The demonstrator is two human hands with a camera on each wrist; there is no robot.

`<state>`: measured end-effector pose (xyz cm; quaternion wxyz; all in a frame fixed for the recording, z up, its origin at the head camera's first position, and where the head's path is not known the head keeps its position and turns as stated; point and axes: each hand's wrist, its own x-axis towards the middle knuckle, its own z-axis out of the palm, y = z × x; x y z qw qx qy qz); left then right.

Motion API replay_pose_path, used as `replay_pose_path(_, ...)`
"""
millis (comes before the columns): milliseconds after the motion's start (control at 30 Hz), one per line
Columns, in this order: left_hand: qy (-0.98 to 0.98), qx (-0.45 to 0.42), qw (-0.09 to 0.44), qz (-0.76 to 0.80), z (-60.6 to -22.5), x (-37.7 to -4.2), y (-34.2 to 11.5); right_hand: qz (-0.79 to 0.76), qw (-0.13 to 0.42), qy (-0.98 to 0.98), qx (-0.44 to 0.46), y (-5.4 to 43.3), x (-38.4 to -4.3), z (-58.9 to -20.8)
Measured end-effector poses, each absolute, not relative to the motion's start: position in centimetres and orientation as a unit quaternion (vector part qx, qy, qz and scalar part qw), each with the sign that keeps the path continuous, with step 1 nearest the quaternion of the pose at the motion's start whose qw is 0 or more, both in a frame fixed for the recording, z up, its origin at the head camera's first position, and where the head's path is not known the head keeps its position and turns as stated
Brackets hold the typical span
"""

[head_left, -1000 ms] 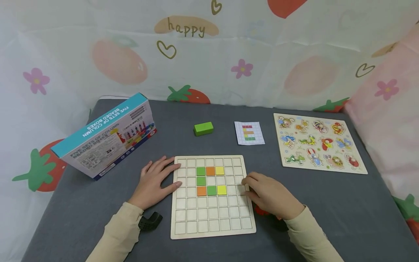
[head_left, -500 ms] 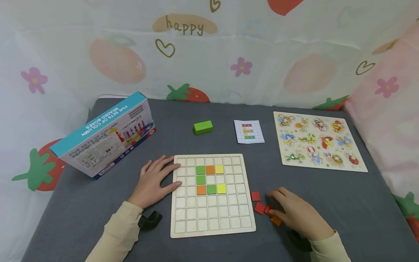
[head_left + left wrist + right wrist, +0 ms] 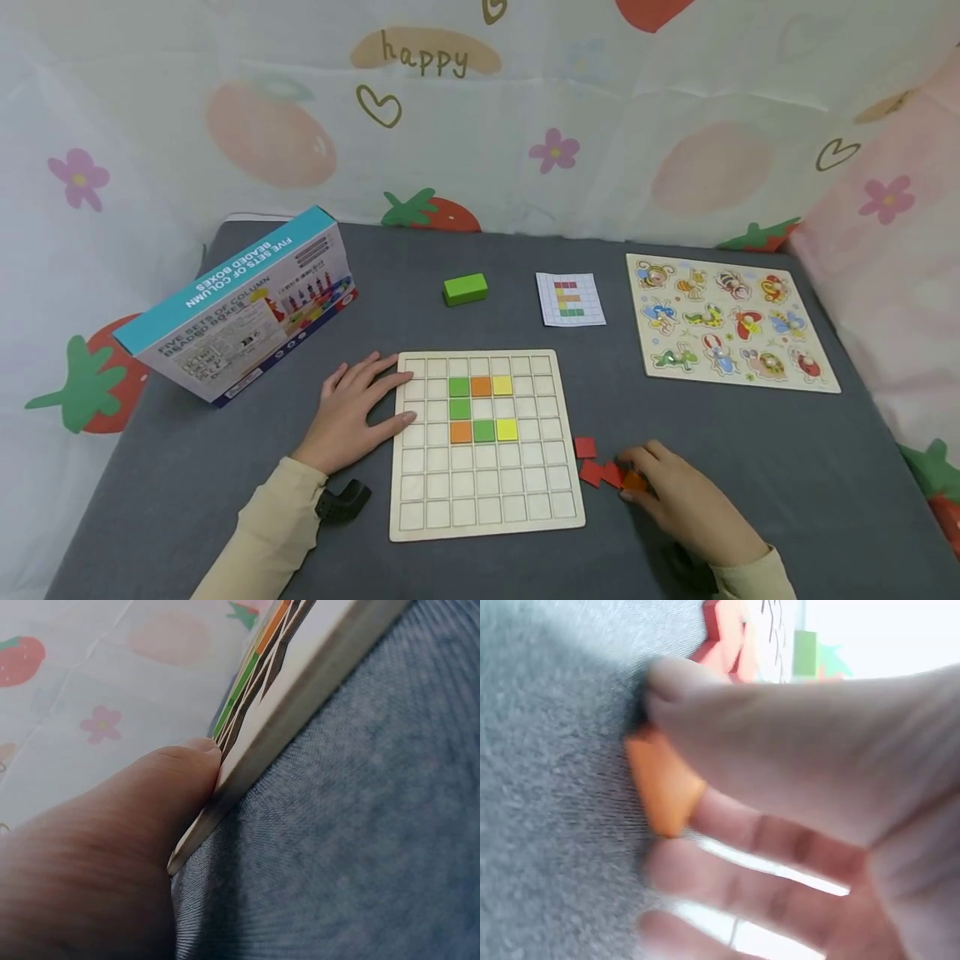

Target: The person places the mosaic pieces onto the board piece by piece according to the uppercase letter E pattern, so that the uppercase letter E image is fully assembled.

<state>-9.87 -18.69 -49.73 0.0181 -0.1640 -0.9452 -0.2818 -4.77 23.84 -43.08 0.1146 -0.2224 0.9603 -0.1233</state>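
Note:
A pale wooden grid board (image 3: 489, 490) lies flat on the table, holding several green, orange and yellow square tiles (image 3: 483, 430) in its cells. My left hand (image 3: 352, 417) rests at the board's left edge with fingers spread; the left wrist view shows the thumb (image 3: 184, 769) against the rim. Right of the board my right hand (image 3: 690, 500) pinches an orange tile (image 3: 664, 784) between thumb and fingers, low over the cloth. Several red tiles (image 3: 591, 473) lie loose between that hand and the board.
Behind the board are a green block (image 3: 465, 289) and a paper pattern card (image 3: 570, 318). A picture board of insects (image 3: 735, 323) lies at the right. At the left stands a blue-topped box (image 3: 247, 317). A printed cloth (image 3: 465, 142) hangs behind the table.
My right hand has moved from the board's right edge out to the loose tiles, uncovering the red ones, and now pinches the orange tile. The left hand has stayed in place.

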Motion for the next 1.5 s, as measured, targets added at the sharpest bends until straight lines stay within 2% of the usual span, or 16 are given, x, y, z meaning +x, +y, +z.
replay_pose_path(167,-0.945,-0.164,0.019,-0.281,-49.9,-10.0,-18.8,-0.108,0.045,0.960,-0.254,23.6,-5.9,-43.6)
replay_pose_path(500,-0.945,-0.164,0.017,-0.282,-49.9,-10.0,-18.9,-0.101,0.093,0.966,-0.218,24.1,-6.0,-43.0)
replay_pose_path(633,-0.944,-0.164,0.016,-0.285,-49.8,-10.0,-18.9,-0.101,0.083,0.966,-0.222,24.2,-6.1,-42.7)
replay_pose_path(767,-0.944,-0.162,0.016,-0.285,-49.8,-9.9,-18.9,-0.093,0.049,0.967,-0.233,23.9,-6.5,-42.3)
replay_pose_path(1033,-0.944,-0.160,0.014,-0.288,-49.7,-9.8,-18.9,-0.114,-0.024,0.929,-0.350,20.6,-8.1,-41.6)
replay_pose_path(1267,-0.944,-0.166,0.016,-0.286,-49.7,-9.8,-18.8,-0.114,-0.041,0.892,-0.436,16.2,-9.0,-41.3)
replay_pose_path(1500,-0.943,-0.169,0.017,-0.287,-49.6,-9.8,-18.8,-0.107,-0.025,0.863,-0.494,12.5,-8.8,-41.9)
